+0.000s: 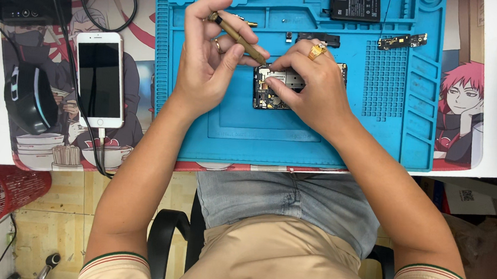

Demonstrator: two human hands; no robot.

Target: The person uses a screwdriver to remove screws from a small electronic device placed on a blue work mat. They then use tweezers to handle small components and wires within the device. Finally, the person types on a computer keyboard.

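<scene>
Hands at mid-mat (388,137): left hand (207,66), its grip pinching a brass screwdriver (239,38), tip at the opened phone (272,91); right hand (310,85) fingers press the phone. White phone (99,78) lies off the mat's left edge; black battery (355,3) at its far edge.

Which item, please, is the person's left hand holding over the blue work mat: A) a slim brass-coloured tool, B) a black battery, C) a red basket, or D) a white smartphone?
A: the left hand grips a slim brass-coloured tool in its fingers, tip angled down toward the opened phone board that the right hand steadies on the blue work mat.
</scene>
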